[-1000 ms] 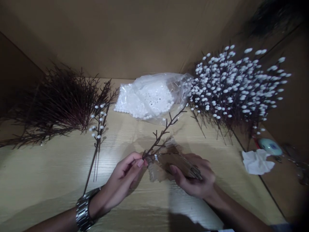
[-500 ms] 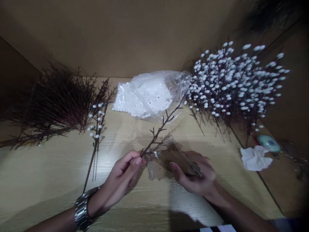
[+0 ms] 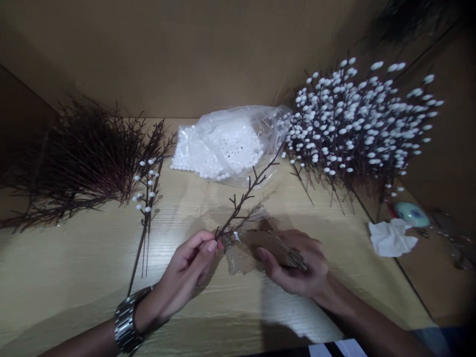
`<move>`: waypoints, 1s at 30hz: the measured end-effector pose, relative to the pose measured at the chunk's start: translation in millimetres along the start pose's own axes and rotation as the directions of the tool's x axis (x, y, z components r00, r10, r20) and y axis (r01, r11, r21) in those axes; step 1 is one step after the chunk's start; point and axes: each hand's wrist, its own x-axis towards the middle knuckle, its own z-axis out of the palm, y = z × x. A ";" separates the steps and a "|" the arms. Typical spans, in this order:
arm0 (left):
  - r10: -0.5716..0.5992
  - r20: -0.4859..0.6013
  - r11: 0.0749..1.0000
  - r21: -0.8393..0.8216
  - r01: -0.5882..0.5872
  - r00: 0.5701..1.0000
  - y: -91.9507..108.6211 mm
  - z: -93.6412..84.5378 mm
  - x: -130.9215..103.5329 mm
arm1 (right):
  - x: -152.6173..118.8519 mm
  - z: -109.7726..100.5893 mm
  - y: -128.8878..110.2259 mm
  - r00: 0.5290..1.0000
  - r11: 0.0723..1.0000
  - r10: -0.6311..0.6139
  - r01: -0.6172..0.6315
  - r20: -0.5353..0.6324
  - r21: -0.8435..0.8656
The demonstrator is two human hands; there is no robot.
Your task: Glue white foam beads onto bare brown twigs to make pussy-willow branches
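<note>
Between the thumb and fingers of my left hand (image 3: pixel 197 258) is the lower end of a bare brown artificial twig (image 3: pixel 241 204), which slants up to the right. My right hand (image 3: pixel 297 263) is wrapped round a folded piece of brown cardboard (image 3: pixel 269 245) with ragged clear tape at its left end. A small white blob (image 3: pixel 236 235) shows at the cardboard's left tip, close beside the twig's lower end. Whether the tip touches the twig I cannot tell. Left of my hands lies a twig with several white berries (image 3: pixel 148 191) on it.
Behind my hands lies a clear plastic bag of white beads (image 3: pixel 223 146). Bare twigs (image 3: pixel 92 153) are heaped at the left, white-berried twigs (image 3: pixel 349 119) at the right. A crumpled tissue (image 3: pixel 392 238) and a pale green rounded object (image 3: pixel 411 214) sit at the right. Brown panels (image 3: pixel 167 54) rise behind.
The whole view has shifted slightly. Both hands keep their grips on the twig and the cardboard, and their positions against each other are almost the same.
</note>
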 end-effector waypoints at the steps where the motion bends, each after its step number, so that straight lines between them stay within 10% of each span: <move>1: 0.000 -0.003 1.000 0.008 0.000 1.000 0.4 0.2 -0.3 | -0.2 0.3 0.1 1.000 1.000 0.003 -0.003 0.006 0.000; 30: 0.055 -0.058 0.986 0.160 -0.045 0.997 0.3 -1.6 -1.0 | -0.8 0.1 -0.9 1.000 0.999 0.027 -0.027 0.010 -0.034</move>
